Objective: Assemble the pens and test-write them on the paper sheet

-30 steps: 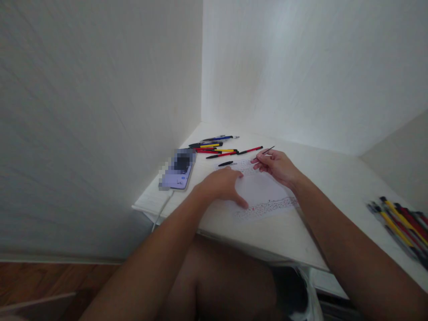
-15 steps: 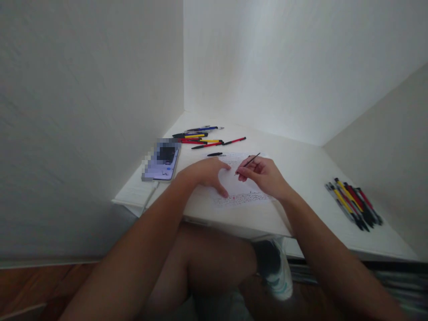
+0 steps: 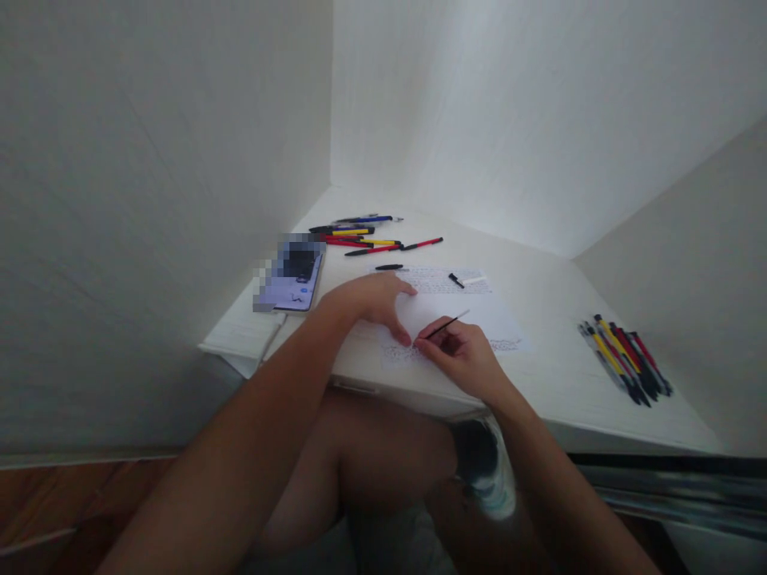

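A sheet of paper [image 3: 461, 313] lies on the white desk, with rows of small handwriting at its top and bottom. My left hand [image 3: 383, 299] rests on the paper's left part, thumb and fingers apart, holding nothing. Between the thumb and fingers of my right hand [image 3: 459, 351] is a thin dark pen refill [image 3: 442, 326] with a pale far end. Its tip points down at the lower rows of writing, close to my left thumb. A black pen cap [image 3: 456, 280] and a whitish tube [image 3: 475, 279] lie on the upper writing.
A black pen [image 3: 389, 267] lies at the paper's top left edge. Several red, yellow and blue pens [image 3: 371, 243] are spread behind it. A phone [image 3: 293, 279] lies at the left, and another bunch of pens [image 3: 629, 363] at the right. White walls [image 3: 479, 120] enclose the desk.
My right hand has moved down the sheet with the refill, from the blank middle to the lower writing. The cap and tube now show. My left hand stays in place.
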`<state>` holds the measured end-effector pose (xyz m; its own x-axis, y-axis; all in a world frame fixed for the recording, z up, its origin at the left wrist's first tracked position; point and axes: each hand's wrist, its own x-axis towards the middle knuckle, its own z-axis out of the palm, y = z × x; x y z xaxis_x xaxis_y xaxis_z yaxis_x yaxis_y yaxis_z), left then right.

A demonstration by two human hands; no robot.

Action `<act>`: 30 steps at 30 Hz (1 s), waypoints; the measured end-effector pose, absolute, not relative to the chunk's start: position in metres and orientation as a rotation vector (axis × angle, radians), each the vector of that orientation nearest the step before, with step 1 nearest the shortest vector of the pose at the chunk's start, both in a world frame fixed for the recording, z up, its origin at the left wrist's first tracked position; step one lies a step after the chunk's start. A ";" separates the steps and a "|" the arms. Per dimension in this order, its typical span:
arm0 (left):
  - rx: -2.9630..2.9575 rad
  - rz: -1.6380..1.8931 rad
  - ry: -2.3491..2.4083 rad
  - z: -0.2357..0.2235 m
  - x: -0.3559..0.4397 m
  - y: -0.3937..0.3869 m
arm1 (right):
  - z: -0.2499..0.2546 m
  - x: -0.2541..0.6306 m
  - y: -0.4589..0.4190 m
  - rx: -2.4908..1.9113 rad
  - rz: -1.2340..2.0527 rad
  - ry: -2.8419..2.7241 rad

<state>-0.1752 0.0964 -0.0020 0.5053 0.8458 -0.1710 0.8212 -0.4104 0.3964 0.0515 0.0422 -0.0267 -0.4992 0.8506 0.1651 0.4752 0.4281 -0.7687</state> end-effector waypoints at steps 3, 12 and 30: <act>2.302 0.063 1.385 0.003 -0.175 0.094 | -0.025 0.052 0.040 -1.120 0.887 -2.183; 2.317 0.092 1.369 -0.002 -0.176 0.096 | -0.022 0.050 0.038 -1.119 0.888 -2.210; 2.309 0.102 1.375 -0.001 -0.176 0.094 | -0.023 0.051 0.039 -1.113 0.886 -2.227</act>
<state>-0.1763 0.0941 -0.0007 0.5006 0.8504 -0.1617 0.8173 -0.4027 0.4121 0.0510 0.0387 -0.0230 -0.5453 0.8268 0.1381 0.5060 0.4560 -0.7322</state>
